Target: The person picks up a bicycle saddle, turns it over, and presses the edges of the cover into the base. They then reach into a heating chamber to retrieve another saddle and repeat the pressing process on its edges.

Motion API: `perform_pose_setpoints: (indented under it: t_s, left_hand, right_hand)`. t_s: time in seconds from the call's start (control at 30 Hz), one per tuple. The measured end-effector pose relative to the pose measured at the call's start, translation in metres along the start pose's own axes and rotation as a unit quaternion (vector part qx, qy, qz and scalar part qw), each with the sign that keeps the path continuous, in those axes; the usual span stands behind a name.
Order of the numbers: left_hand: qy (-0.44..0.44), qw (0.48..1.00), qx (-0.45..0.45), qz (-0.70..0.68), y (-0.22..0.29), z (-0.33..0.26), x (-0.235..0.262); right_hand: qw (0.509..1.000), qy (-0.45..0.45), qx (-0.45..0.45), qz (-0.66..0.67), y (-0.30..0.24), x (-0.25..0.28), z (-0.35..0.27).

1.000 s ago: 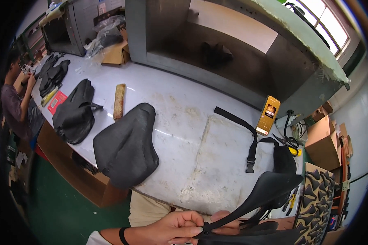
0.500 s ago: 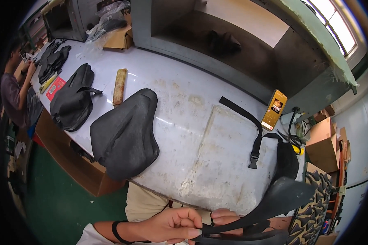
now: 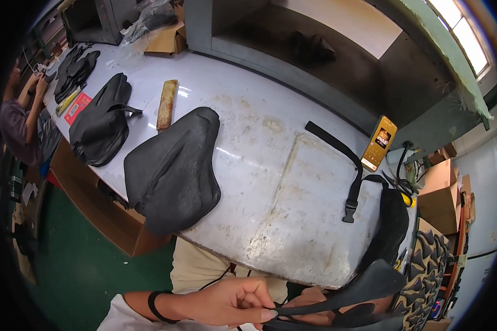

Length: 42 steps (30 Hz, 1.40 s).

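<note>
Low at the front edge, my left hand, with a black band on its wrist, pinches the end of a black flexible sheet piece between thumb and fingers. The piece fans out to the right in curved flaps. Behind it is my right hand, mostly covered by the flaps; how its fingers are set is hidden. Past the piece, a black strap with a plastic buckle lies on the table and joins a wider black padded part.
On the white table lie a large black folded piece, another black piece, a worn wooden block and a propped phone. A grey metal cabinet stands behind. A person works at far left.
The view has shifted slightly, so the table things sit a little higher and farther right. The black piece's upper flap has dropped and swung left. My left hand keeps its pinch.
</note>
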<state>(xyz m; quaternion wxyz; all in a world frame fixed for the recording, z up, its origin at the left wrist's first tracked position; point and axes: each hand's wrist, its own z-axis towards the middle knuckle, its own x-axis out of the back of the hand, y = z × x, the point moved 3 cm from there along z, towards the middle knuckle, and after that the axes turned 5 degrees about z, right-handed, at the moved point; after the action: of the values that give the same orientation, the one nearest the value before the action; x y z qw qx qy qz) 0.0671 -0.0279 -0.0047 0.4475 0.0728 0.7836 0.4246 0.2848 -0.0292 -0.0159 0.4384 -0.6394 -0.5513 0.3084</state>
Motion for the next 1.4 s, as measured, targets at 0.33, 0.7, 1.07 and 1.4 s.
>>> perform_pose_setpoints:
  t_s: [0.33,0.7,1.07,1.4]
  left_hand:
    - [0.024,1.000,-0.006,-0.015,0.010,0.007,-0.007]
    - [-0.035,0.999,0.041,0.002,-0.001,0.002,-0.008]
    - [-0.048,0.997,0.064,-0.019,-0.001,0.001,-0.007]
    - [-0.054,0.998,0.026,-0.024,-0.004,0.000,-0.012]
  right_hand:
    - [0.988,-0.113,0.034,0.103,0.066,-0.006,-0.004]
    - [0.871,0.016,-0.129,0.475,0.056,-0.010,-0.017]
    - [0.816,0.254,-0.253,0.453,-0.030,-0.009,-0.034]
    - [0.872,0.319,-0.101,0.357,-0.035,-0.017,-0.022]
